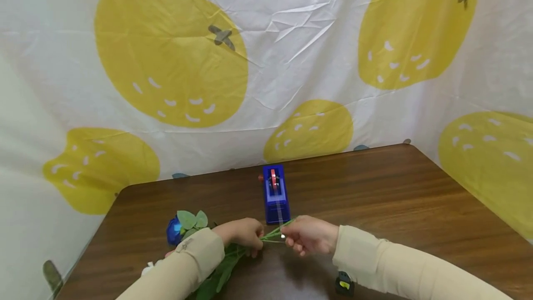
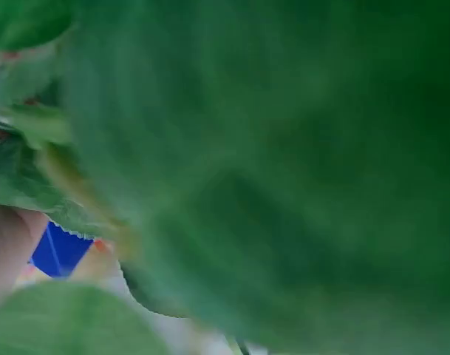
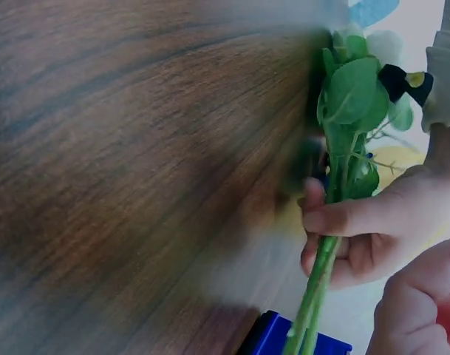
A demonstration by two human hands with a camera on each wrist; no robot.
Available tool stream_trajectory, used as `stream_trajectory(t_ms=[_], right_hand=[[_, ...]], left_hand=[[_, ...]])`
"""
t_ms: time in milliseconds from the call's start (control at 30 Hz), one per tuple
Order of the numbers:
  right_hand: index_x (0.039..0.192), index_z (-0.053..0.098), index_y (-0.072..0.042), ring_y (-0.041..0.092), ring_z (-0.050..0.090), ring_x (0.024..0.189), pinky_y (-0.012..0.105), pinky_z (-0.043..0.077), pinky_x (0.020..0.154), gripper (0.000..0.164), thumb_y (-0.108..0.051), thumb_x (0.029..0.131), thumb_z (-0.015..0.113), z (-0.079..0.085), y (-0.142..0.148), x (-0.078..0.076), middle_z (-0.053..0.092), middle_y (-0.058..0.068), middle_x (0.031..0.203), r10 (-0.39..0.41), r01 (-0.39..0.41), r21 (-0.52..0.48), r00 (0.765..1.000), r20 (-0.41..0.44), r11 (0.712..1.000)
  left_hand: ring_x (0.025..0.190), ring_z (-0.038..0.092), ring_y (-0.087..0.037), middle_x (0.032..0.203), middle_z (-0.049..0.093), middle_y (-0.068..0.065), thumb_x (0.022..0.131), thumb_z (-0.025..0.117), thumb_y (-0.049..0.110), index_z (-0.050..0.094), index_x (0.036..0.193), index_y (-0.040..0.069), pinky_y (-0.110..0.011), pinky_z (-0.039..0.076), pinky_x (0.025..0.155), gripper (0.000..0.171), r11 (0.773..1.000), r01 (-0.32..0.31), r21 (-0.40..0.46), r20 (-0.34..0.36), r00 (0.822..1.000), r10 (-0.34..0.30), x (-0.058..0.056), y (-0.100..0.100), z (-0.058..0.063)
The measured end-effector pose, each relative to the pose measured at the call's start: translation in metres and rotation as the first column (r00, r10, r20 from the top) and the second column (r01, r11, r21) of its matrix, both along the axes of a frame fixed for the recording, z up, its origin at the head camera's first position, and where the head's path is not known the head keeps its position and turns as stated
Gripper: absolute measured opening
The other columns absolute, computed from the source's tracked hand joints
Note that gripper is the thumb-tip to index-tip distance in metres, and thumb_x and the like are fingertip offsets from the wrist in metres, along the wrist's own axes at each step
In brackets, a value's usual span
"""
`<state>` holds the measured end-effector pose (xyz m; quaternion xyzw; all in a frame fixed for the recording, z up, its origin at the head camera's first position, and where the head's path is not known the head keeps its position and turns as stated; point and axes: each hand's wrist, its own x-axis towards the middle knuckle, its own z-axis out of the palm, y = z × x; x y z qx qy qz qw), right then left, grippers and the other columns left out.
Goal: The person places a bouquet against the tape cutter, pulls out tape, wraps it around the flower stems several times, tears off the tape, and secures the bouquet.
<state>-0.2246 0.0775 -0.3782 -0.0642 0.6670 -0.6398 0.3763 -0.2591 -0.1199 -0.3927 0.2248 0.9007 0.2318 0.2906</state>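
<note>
My left hand (image 1: 247, 235) grips a bunch of artificial flowers by its green stems (image 3: 317, 288). The blue flower (image 1: 173, 231) and white flower (image 1: 149, 268) lie toward the left, partly behind my sleeve. Large green leaves (image 2: 269, 163) fill most of the left wrist view. Just beyond the hands stands a blue tape dispenser (image 1: 276, 209), with a clear tape strip (image 1: 280, 216) running from it toward me. My right hand (image 1: 312, 235) pinches the strip beside the stem ends, its fingers curled. Whether the tape touches the stems cannot be told.
The brown wooden table (image 1: 358, 189) extends to both sides and behind the dispenser. A white cloth (image 1: 283, 59) with yellow fruit prints hangs along its back and sides. Below the right sleeve is a small black object (image 1: 344, 284) with a yellow patch.
</note>
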Motion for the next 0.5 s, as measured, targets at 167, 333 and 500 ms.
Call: stream_trajectory(t_ms=[167,333,500], right_hand=[[0.098,0.053,-0.001,0.006,0.053,0.055,0.022,0.046,0.053,0.017,-0.013,0.094,0.041,-0.006,0.000,0.004,0.058,-0.001,0.069,-0.003,0.003,0.007,0.999,-0.034,1.000],[0.108,0.051,0.004,0.008,0.059,0.065,0.024,0.049,0.059,0.024,-0.013,0.094,0.041,-0.011,0.001,0.005,0.061,0.001,0.079,-0.028,0.028,-0.008,0.998,-0.065,1.000],[0.106,0.050,0.004,0.008,0.059,0.069,0.025,0.049,0.061,0.023,-0.014,0.093,0.043,-0.013,0.001,0.006,0.061,0.001,0.082,-0.047,0.046,-0.013,0.993,-0.111,0.999]], left_hand=[[0.054,0.051,-0.011,0.060,0.054,-0.002,0.080,0.051,-0.006,0.061,0.088,-0.001,-0.022,0.043,0.052,0.013,0.990,-0.014,0.141,0.161,0.987,-0.009,-0.003,-0.005,-0.001],[0.057,0.052,-0.010,0.063,0.057,-0.002,0.083,0.051,-0.006,0.061,0.090,-0.006,-0.021,0.043,0.055,0.013,0.983,0.004,0.182,0.283,0.957,-0.056,-0.005,-0.006,0.003],[0.061,0.050,-0.009,0.068,0.054,-0.001,0.089,0.049,-0.003,0.058,0.096,-0.005,-0.021,0.042,0.058,0.011,0.986,0.046,0.161,0.346,0.933,-0.100,-0.005,-0.005,0.009]])
